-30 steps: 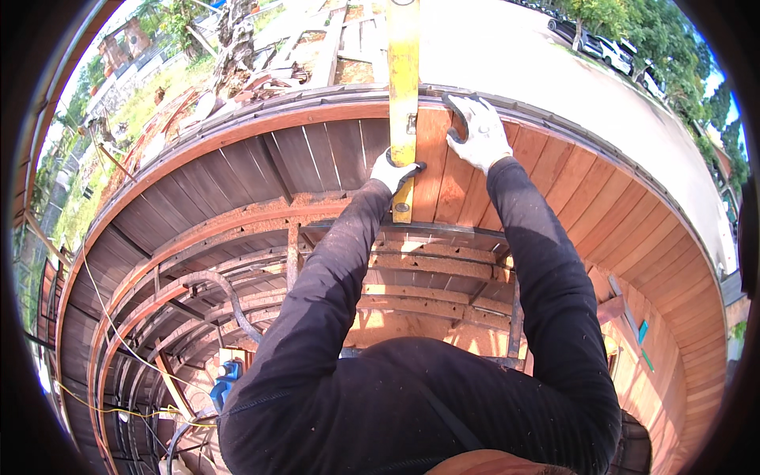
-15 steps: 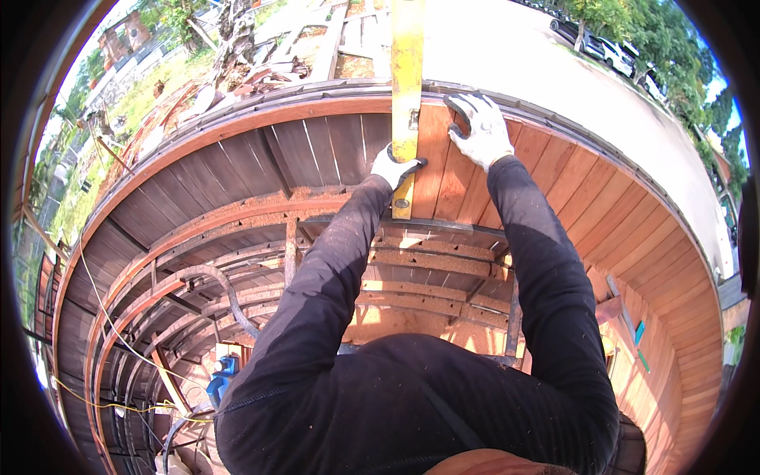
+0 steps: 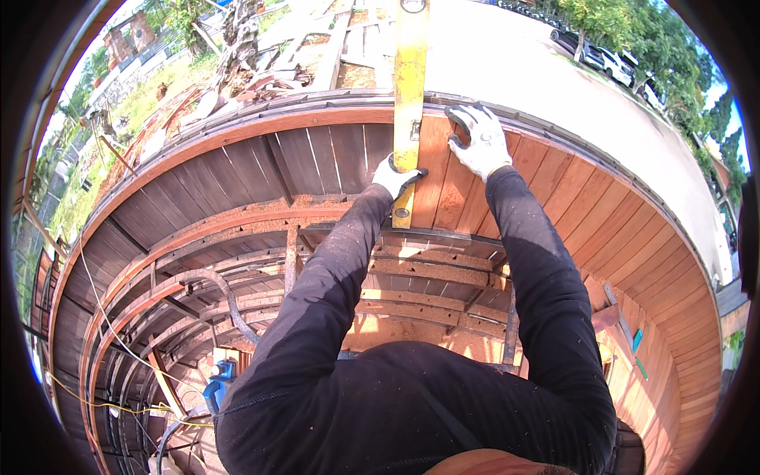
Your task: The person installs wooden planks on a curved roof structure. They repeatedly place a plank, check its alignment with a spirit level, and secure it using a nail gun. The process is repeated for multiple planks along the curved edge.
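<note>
A long yellow spirit level [image 3: 410, 71] stands upright along the inner face of a curved wooden wall, its upper part rising past the rim. My left hand [image 3: 396, 176], in a white glove with dark fingertips, is closed around its lower part. Just right of the level, reddish planks [image 3: 431, 186] line the wall. My right hand [image 3: 481, 142], gloved the same way, rests at the top of these planks by the rim, thumb and fingers apart in a curve. Whether its fingertips hook over the edge cannot be told.
Dark weathered boards [image 3: 297, 158] continue leftward from the level. Below them run curved ribs [image 3: 237, 210] with sawdust on them. A blue tool [image 3: 224, 370] and a yellow cord [image 3: 142, 408] are at lower left. Beyond the rim lie scrap timber [image 3: 328, 55] and parked cars [image 3: 609, 62].
The view has tipped slightly, so wall, level and hands all sit a little lower in the picture. Both hands keep nearly the same places on the level and the planks.
</note>
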Demonstrator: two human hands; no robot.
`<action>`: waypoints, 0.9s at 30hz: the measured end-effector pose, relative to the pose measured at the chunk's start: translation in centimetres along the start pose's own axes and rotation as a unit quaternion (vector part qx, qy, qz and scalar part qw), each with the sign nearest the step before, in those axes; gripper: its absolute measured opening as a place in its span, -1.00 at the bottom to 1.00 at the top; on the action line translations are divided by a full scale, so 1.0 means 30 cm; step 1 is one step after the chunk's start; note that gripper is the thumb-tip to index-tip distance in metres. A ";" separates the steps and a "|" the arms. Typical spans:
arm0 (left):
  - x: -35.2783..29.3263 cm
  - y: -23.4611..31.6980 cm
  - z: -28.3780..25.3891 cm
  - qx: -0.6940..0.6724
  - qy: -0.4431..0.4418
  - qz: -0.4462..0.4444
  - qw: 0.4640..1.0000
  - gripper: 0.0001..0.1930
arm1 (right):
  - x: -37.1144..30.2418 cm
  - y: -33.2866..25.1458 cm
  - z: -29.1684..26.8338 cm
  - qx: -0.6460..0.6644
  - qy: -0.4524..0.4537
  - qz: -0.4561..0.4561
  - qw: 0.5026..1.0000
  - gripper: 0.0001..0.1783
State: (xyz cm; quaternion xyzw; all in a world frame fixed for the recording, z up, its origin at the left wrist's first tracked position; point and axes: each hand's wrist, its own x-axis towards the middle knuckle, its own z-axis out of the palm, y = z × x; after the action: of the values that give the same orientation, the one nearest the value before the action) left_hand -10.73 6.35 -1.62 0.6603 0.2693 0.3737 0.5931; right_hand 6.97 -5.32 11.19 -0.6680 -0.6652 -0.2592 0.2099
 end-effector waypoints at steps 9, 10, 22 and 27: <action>-0.004 0.010 0.008 -0.027 -0.006 -0.003 1.000 -0.46 | 0.004 -0.004 -0.008 0.014 -0.005 0.007 1.000 -0.45; -0.005 0.009 0.008 -0.034 -0.004 0.000 0.999 -0.48 | 0.005 -0.005 -0.009 0.014 -0.006 0.008 1.000 -0.45; -0.011 0.029 0.005 -0.011 -0.013 -0.009 1.000 -0.46 | 0.000 0.000 0.014 0.025 0.042 0.001 0.999 -0.47; -0.003 0.010 0.002 -0.022 -0.012 -0.004 1.000 -0.43 | 0.001 0.006 0.007 0.030 0.042 -0.019 0.998 -0.43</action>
State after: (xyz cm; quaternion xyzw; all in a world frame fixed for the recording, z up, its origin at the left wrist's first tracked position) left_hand -10.78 6.20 -1.33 0.6503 0.2561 0.3696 0.6123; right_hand 7.16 -5.17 11.04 -0.6372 -0.6757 -0.2710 0.2530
